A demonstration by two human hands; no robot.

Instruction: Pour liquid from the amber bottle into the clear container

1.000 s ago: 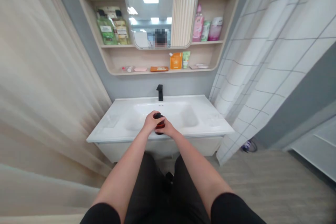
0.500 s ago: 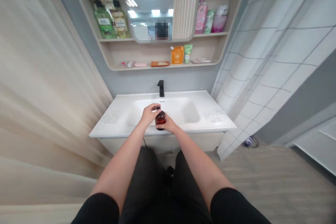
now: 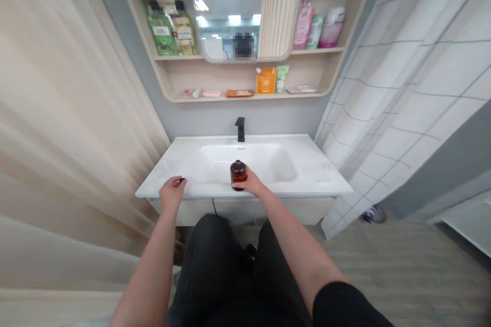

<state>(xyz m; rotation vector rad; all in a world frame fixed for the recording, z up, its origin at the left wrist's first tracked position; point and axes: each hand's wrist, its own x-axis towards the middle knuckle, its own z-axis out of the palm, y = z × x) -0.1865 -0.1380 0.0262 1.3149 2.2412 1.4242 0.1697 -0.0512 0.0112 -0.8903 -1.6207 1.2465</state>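
Observation:
My right hand (image 3: 250, 182) is wrapped around a brown, see-through bottle (image 3: 238, 171), held upright over the front rim of the white sink (image 3: 282, 161). The bottle's neck is bare at the top, and dark reddish liquid seems to show inside. Off to the left, my left hand (image 3: 172, 191) pinches a small black cap (image 3: 180, 181) above the counter's left front part. A wide gap lies between my two hands.
A black faucet (image 3: 240, 129) rises behind the basin. Above it, a wall cabinet holds a green bottle (image 3: 162, 32), an orange pouch (image 3: 266, 80) and a pink bottle (image 3: 304, 21). Curtains hang on the left (image 3: 76, 112) and right (image 3: 383, 112).
My left hand has come off the bottle's top and moved left, taking the black cap with it. The right hand still holds the bottle. The view has shifted slightly.

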